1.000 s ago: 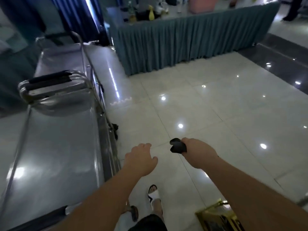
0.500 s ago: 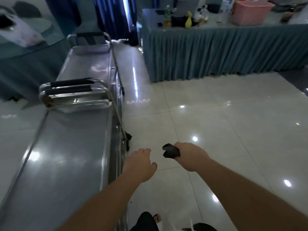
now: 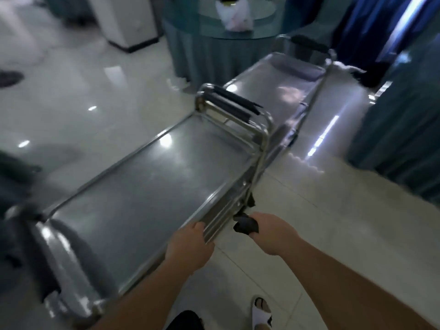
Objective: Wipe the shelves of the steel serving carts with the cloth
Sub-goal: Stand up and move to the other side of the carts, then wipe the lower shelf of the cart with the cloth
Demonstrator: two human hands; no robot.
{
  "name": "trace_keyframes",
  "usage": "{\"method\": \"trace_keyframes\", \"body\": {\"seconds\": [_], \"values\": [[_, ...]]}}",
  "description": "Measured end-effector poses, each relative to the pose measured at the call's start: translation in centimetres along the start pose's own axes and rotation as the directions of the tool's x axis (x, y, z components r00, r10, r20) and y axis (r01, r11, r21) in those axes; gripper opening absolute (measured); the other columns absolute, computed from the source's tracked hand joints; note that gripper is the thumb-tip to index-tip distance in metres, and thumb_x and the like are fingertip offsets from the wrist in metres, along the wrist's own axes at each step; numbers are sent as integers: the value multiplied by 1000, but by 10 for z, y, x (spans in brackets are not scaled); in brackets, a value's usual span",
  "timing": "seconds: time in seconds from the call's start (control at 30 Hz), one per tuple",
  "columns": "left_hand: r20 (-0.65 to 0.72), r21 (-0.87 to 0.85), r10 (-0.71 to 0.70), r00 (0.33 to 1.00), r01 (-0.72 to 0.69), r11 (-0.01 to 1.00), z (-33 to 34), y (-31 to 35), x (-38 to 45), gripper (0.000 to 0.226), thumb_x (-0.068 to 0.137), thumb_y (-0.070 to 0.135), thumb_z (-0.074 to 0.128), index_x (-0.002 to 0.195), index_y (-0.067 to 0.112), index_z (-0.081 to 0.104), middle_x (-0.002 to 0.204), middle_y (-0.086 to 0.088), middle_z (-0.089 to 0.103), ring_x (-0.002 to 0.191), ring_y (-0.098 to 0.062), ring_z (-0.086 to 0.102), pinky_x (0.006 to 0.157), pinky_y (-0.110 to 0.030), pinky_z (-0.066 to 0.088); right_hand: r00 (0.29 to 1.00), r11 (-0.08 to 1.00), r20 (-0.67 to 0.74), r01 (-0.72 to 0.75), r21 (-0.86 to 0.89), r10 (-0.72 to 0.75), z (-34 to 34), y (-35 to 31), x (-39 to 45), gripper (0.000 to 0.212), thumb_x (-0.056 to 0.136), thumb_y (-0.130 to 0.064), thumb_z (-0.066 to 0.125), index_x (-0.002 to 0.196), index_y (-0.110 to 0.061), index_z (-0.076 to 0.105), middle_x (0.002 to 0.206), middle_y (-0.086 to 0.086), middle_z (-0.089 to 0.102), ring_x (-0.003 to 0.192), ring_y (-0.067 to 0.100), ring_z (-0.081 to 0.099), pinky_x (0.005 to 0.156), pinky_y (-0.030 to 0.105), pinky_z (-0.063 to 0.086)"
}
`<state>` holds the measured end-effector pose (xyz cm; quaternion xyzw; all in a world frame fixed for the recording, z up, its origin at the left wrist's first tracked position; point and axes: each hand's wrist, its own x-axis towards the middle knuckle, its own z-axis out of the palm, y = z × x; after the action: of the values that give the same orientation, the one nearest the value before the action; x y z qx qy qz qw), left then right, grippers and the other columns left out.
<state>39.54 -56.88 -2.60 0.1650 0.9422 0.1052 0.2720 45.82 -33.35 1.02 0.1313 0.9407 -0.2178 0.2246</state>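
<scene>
Gripping the long side rail of the near steel serving cart (image 3: 147, 186), the left hand (image 3: 188, 248) has its fingers curled over the rail edge, toward the end of the cart that carries the push handles (image 3: 238, 103). The right hand (image 3: 269, 234) is closed around a dark cloth (image 3: 245, 225), which bulges out of the fist on the cart side. The cloth sits just beside the outer face of the same rail, below the top shelf level; contact between cloth and cart cannot be determined.

The top shelf of the near cart is bare, reflective steel with ceiling lights mirrored in it. Two black-gripped push handles rise at the far end of this cart. A second steel cart (image 3: 290, 77) stands directly beyond those handles, in line with the near cart, with its own black-gripped handle at its far end.

Beyond the second cart stands a round glass-topped table (image 3: 214, 32) with a grey-blue skirt; a white plastic bag (image 3: 235, 15) rests on it. Right of the carts hang blue curtains (image 3: 371, 22). The glossy tiled floor (image 3: 321, 222) surrounds the carts, and a foot in a white sandal (image 3: 260, 310) stands on it, on the rail side of the near cart.
</scene>
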Motion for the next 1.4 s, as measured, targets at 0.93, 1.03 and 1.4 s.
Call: {"method": "trace_keyframes", "body": {"seconds": [0.93, 1.03, 1.4], "values": [[177, -336, -662, 728, 677, 655, 187, -86, -150, 60, 97, 51, 46, 151, 26, 42, 150, 0, 49, 135, -24, 46, 101, -45, 45, 750, 791, 574, 550, -267, -328, 183, -86, 35, 34, 100, -40, 60, 131, -26, 55, 116, 3, 67, 99, 24, 63, 78, 35, 51], [203, -376, -701, 683, 716, 588, 214, -85, -130, 64, 98, 52, 46, 156, 27, 38, 155, 2, 45, 138, -24, 45, 104, -46, 45, 686, 765, 653, 594, -249, -320, 209, -74, 62, 30, 100, -40, 58, 127, -26, 57, 111, 2, 66, 93, 23, 64, 82, 40, 56], [215, -348, -684, 697, 709, 614, 354, -118, -19, 65, 97, 52, 50, 157, 27, 37, 154, -1, 47, 139, -26, 46, 106, -47, 44, 693, 743, 622, 619, -255, -364, 330, -6, 180, 34, 98, -39, 61, 129, -27, 53, 111, 3, 63, 94, 23, 59, 76, 36, 50]]}}
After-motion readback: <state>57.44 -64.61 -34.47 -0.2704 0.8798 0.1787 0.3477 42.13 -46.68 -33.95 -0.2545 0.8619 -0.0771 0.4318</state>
